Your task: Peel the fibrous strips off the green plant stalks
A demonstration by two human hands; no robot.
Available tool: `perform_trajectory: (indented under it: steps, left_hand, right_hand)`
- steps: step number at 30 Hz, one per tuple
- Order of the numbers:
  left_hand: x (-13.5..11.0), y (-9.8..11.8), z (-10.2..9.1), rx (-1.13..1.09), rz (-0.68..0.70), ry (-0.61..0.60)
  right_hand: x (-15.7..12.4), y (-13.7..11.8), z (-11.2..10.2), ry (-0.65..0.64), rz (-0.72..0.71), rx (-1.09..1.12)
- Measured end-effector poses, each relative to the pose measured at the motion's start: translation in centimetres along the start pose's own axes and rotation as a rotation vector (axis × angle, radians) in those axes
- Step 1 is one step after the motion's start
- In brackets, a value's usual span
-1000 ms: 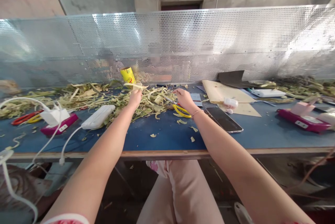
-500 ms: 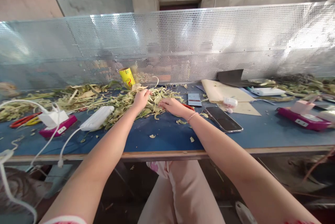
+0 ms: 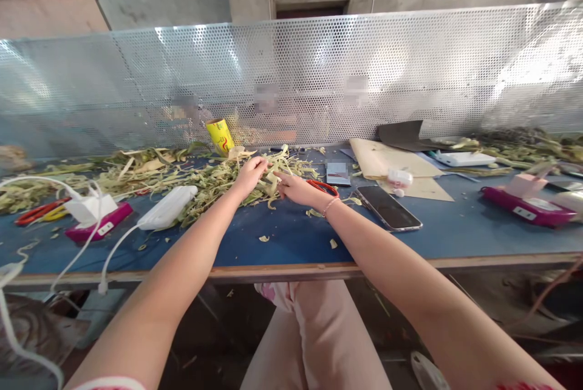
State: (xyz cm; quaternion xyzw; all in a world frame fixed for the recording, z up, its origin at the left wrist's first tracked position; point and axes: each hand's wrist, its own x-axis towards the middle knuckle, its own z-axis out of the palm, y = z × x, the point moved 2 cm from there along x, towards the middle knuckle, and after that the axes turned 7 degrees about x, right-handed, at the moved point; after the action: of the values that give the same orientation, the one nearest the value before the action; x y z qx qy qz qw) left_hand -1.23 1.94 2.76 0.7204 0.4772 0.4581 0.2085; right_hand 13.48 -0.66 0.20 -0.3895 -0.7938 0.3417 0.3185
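Observation:
Over a heap of pale green, partly dried plant stems and leaves (image 3: 218,180), both hands work close together. My left hand (image 3: 252,175) is closed, thumb and index finger pinched on a pale green plant stem (image 3: 283,154). My right hand (image 3: 298,189) faces it from the right, index finger stretched toward a pale leaf piece and the other fingers curled under; what they hold is hidden. Red-handled scissors (image 3: 325,187) lie just behind the right wrist, partly covered. A yellow cardboard tube (image 3: 220,136) leans behind the heap.
Left are a white power bank (image 3: 167,208), a magenta power strip (image 3: 101,223) with cables and more scissors (image 3: 43,211). Right lie a phone (image 3: 389,208), an earbud case (image 3: 400,178), brown paper (image 3: 396,159) and another strip (image 3: 528,206). A perforated metal screen (image 3: 319,74) stands behind.
The left hand has shifted slightly right, toward the other hand. My right index finger has straightened while the other fingers curl, and more of the red scissor handles shows.

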Motion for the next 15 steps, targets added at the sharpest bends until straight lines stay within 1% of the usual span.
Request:
perform_trajectory:
  steps: [3, 7, 11, 15]
  left_hand:
    - [-0.01, 0.25, -0.12, 0.047, 0.052, -0.006]
    - [-0.14, 0.21, -0.02, 0.143, 0.099, -0.005]
    - [-0.37, 0.19, 0.20, 0.257, 0.160, -0.045]
    - [-0.40, 0.39, 0.22, 0.367, 0.182, -0.039]
  right_hand:
    - [0.37, 0.58, -0.05, 0.050, 0.030, 0.162]
    - [0.60, 0.62, -0.13, 0.084, 0.004, 0.379]
    - [0.49, 0.07, -0.30, 0.097, -0.032, 0.492]
    - [0.29, -0.25, -0.41, 0.119, -0.033, 0.593]
